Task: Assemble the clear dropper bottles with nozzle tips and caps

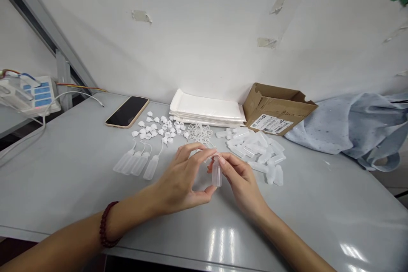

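Above the front middle of the table, a small translucent plastic bottle (pixel 216 175) stands nearly upright between my hands. My left hand (pixel 180 185) spans it, thumb near the base and fingertips at the top. With thumb and fingers, my right hand (pixel 242 180) pinches the neck, where a bit of white strap shows; my fingertips partly hide it. To the left lie several bottles (pixel 138 163) with thin straps at their necks. Behind them are scattered white pointed caps (pixel 154 126) and a heap of white loop straps (pixel 200 133). More bare bottles (pixel 255 144) are piled at the right.
A phone (pixel 127 111) lies at the back left. Against the wall sit a stack of white padded envelopes (pixel 207 108) and an open cardboard box (pixel 277 110). Light blue cloth (pixel 347 125) covers the right rear. A white cable (pixel 73 92) runs along the left edge.
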Tool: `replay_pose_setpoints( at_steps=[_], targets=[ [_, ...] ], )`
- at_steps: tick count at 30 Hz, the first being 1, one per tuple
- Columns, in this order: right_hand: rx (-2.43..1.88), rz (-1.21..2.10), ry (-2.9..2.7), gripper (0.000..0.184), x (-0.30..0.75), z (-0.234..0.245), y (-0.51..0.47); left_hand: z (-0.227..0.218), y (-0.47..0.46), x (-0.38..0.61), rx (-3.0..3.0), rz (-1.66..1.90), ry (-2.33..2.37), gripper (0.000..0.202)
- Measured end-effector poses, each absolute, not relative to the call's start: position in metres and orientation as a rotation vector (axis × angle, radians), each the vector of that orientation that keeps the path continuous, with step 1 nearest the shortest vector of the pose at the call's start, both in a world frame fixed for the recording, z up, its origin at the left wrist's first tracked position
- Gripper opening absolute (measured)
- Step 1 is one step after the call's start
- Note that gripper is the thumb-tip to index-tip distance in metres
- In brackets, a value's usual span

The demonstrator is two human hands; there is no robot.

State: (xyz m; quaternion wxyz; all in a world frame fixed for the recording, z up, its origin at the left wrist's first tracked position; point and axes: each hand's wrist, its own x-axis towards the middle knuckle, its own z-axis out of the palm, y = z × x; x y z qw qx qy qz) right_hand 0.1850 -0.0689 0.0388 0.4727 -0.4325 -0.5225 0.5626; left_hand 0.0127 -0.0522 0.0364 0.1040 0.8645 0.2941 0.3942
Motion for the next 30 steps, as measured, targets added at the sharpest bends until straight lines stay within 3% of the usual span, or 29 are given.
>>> replay_pose_setpoints(
  at_steps=[14, 25, 30],
  targets=[
    [-1.213, 1.276, -1.374, 0.034, 0.183, 0.040, -0.067, 0.041, -0.050, 0.010, 2.729, 1.139, 0.807, 0.055],
    [-1.176, 1.435, -1.437, 0.032, 0.163, 0.032, -0.072, 0.031, -0.073, -0.016, 2.717, 0.873, 1.035, 0.046],
    [-1.128, 1.509, -1.421, 0.032, 0.143, 0.024, -0.075, 0.021, -0.085, -0.026, 2.801, 0.911, 1.190, 0.046]
  ],
)
